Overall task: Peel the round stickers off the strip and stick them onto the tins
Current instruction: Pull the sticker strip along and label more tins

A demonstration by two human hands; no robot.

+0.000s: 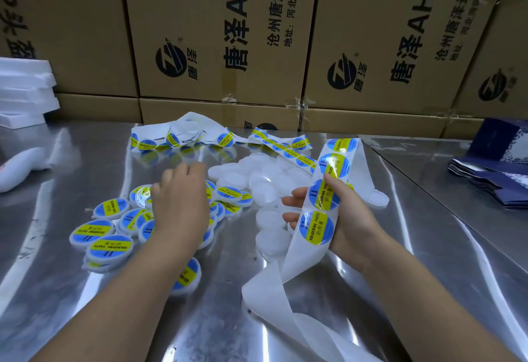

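The right hand (354,218) grips the sticker strip (334,161), thumb pinning one sticker, the strip's long axis running away from the person, while the left hand (180,198) hangs knuckles-up over the labelled tins (103,236), its curled fingers' grasp hidden, with the bare tins (270,220) between both hands on the table (428,247).

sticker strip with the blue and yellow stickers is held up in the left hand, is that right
Not quite. The sticker strip with the blue and yellow stickers is held up in the right hand, not the left. The head view shows this. The left hand is over the labelled tins.
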